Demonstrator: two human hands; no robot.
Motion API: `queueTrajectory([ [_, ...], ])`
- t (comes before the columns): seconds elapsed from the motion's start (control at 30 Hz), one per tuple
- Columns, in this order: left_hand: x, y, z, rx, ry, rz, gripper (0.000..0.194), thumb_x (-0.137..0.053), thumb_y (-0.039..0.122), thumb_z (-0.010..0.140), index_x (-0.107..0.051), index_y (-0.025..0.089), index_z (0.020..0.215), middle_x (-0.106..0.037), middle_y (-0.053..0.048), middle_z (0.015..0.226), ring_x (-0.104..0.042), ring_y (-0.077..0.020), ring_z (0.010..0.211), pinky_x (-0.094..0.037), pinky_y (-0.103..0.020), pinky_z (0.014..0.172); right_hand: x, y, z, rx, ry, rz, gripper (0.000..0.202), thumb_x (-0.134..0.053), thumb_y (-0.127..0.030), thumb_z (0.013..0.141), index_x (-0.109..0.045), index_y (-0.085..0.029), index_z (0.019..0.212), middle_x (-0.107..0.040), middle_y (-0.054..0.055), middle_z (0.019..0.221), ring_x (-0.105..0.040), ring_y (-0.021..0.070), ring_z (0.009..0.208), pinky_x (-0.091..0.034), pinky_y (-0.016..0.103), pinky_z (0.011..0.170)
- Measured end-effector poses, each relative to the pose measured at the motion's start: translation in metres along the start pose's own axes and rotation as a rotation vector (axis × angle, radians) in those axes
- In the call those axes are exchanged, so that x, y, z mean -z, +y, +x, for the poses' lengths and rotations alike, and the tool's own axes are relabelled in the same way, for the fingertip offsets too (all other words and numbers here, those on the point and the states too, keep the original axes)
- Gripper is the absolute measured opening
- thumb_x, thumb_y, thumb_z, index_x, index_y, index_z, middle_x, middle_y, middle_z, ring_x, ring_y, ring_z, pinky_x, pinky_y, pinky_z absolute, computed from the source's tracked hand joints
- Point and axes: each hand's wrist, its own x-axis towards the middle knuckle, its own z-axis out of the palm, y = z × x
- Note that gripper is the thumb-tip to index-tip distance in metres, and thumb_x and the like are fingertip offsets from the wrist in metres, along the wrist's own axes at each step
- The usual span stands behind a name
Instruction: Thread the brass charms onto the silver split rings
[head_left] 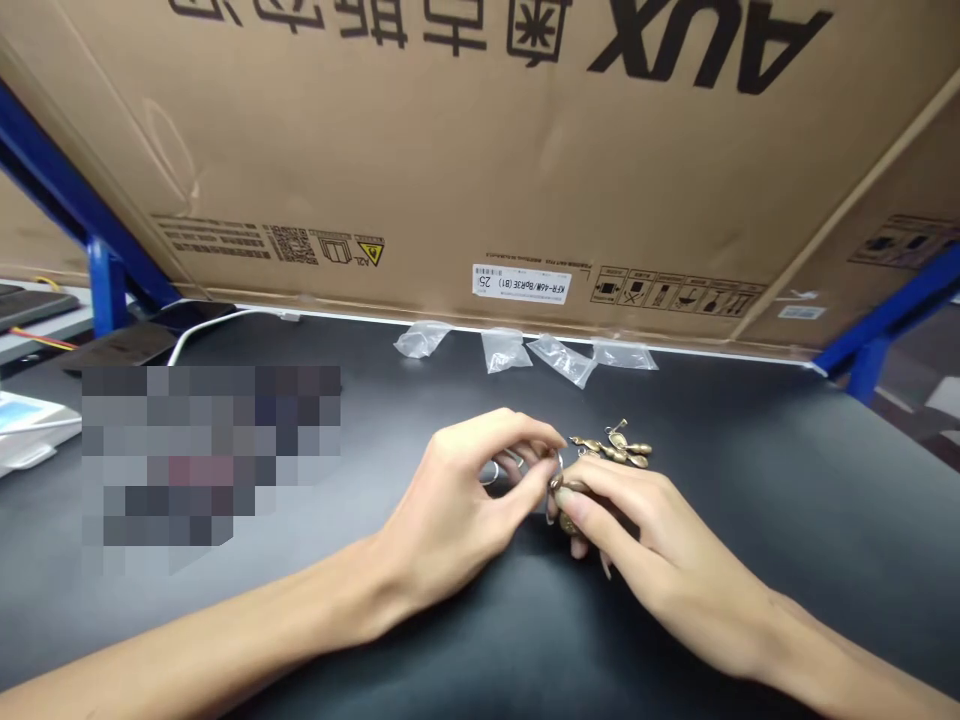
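My left hand (480, 490) is closed in a pinch on a thin, silvery metal ring (560, 461), of which only a curved part shows. Silvery bands circle two of its fingers. Close against it, my right hand (637, 530) pinches a small bronze-coloured charm (556, 483) at the ring. Below those fingertips a round, patterned bronze piece (568, 523) shows in part; the rest is behind the fingers. Just beyond my right hand, a small heap of bronze-coloured charms (616, 442) lies on the black tabletop (480, 640), one with a small clasp or key-like end.
Several clear plastic bags (504, 350) lie along the table's back edge. Behind them stands a large cardboard box (450, 150) with upside-down print, between blue metal posts (109, 285). A white cable (195, 335) and a pixelated area are at the left.
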Motion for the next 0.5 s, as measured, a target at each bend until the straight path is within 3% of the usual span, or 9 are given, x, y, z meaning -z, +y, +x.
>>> queueTrajectory([
  [0.1,0.004,-0.004,0.001,-0.187,-0.008,0.087,0.017,-0.054,0.01,0.093,-0.069,0.017,0.096,-0.07,-0.004,0.092,-0.066,-0.01,0.079,-0.053,-0.019,0.074,0.004,-0.003,0.0,-0.058,-0.077,0.11,0.032,-0.041,-0.036,0.103,-0.054,-0.021,0.079,-0.057,-0.003,0.071,-0.054,0.0118,0.065,-0.043,0.025,0.065],
  [0.17,0.01,-0.014,0.004,-0.421,-0.01,0.274,0.024,-0.051,0.007,0.092,-0.069,0.017,0.103,-0.069,-0.005,0.098,-0.065,-0.0093,0.077,-0.054,-0.018,0.071,0.008,-0.004,-0.001,-0.11,-0.138,0.197,0.033,-0.04,-0.042,0.103,-0.054,-0.021,0.081,-0.056,-0.003,0.07,-0.055,0.0112,0.064,-0.044,0.023,0.061],
  [0.23,0.02,-0.027,0.011,-0.511,-0.001,0.44,0.024,-0.052,0.005,0.091,-0.07,0.015,0.104,-0.07,-0.007,0.099,-0.066,-0.0111,0.079,-0.054,-0.02,0.07,0.014,-0.004,-0.002,-0.121,-0.145,0.203,0.034,-0.04,-0.044,0.103,-0.055,-0.021,0.082,-0.057,-0.003,0.072,-0.056,0.0112,0.065,-0.045,0.023,0.061],
  [0.4,0.041,-0.055,0.03,-0.326,0.116,0.509,0.022,-0.055,0.012,0.092,-0.075,0.018,0.098,-0.073,-0.004,0.091,-0.067,-0.0115,0.075,-0.053,-0.022,0.071,0.017,0.011,-0.001,0.095,0.112,-0.222,0.021,-0.044,-0.031,0.102,-0.062,-0.023,0.092,-0.063,0.0,0.084,-0.057,0.0149,0.075,-0.044,0.031,0.076],
  [0.5,0.042,-0.064,0.033,-0.179,0.033,0.538,0.024,-0.052,0.016,0.093,-0.076,0.018,0.096,-0.073,-0.005,0.091,-0.067,-0.0148,0.076,-0.053,-0.025,0.071,0.011,0.023,0.002,0.276,0.12,-0.472,0.021,-0.043,-0.024,0.102,-0.063,-0.021,0.102,-0.064,0.004,0.091,-0.057,0.0182,0.081,-0.043,0.034,0.076],
])
